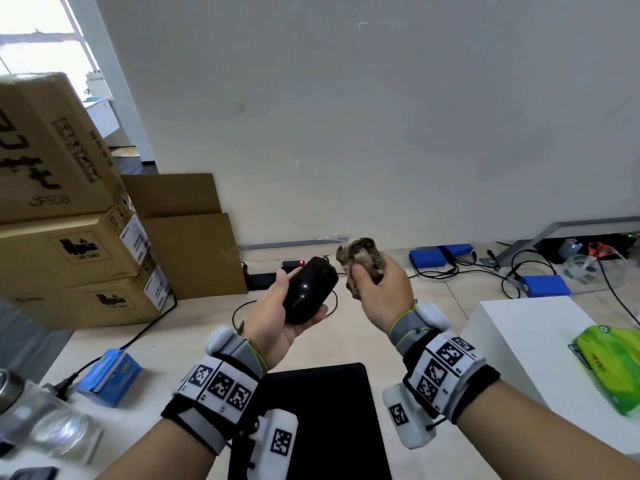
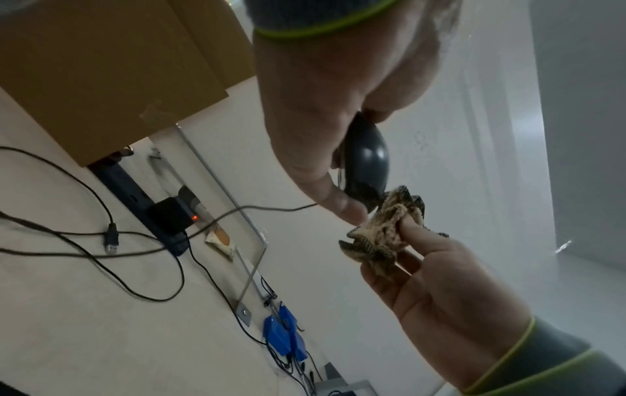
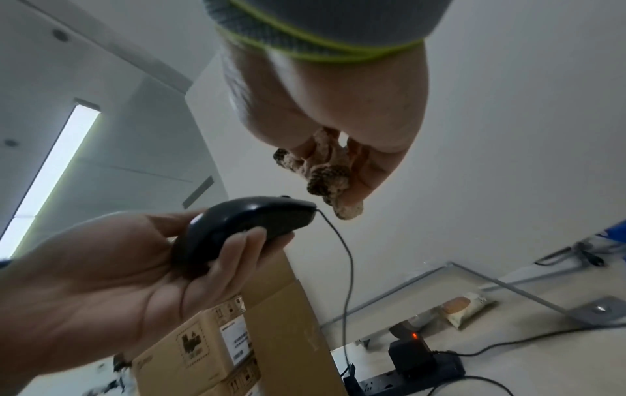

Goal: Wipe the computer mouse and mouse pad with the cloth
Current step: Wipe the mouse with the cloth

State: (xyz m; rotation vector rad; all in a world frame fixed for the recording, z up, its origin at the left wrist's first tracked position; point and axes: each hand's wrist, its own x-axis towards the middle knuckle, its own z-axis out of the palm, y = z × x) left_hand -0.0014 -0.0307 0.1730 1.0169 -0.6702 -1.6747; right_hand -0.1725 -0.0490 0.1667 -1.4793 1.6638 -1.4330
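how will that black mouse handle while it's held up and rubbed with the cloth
The mouse looks glossy, so it could slip in the left hand. Its rigid shell should take rubbing. Its cable hangs free and may tug.

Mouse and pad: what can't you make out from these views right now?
- Mouse underside: hidden by the left hand in every view.
- Mouse pad: head view only, partly covered by both wrists, cut off at the bottom edge.
- Cloth: bunched in the right hand; contact with the mouse unclear.
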